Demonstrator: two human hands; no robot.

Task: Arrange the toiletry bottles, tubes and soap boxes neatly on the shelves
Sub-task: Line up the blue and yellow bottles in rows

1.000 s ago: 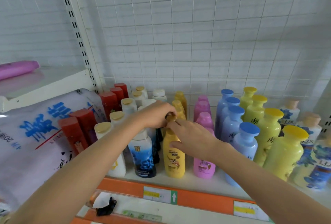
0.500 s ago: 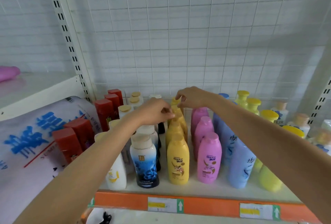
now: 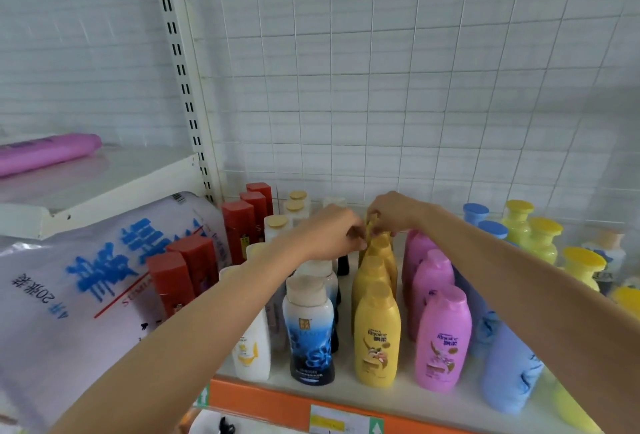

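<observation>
A: Yellow bottles (image 3: pixel 376 333) form a file at centre frame, pink bottles (image 3: pixel 442 338) beside them. We judge the rows mostly ordered; a pink tube (image 3: pixel 48 153) lies loose, upper left.

B: We see both hands at the rear yellow bottle (image 3: pixel 373 225): left hand (image 3: pixel 332 231) and right hand (image 3: pixel 393 211) pinch its top, fingers curled.
</observation>
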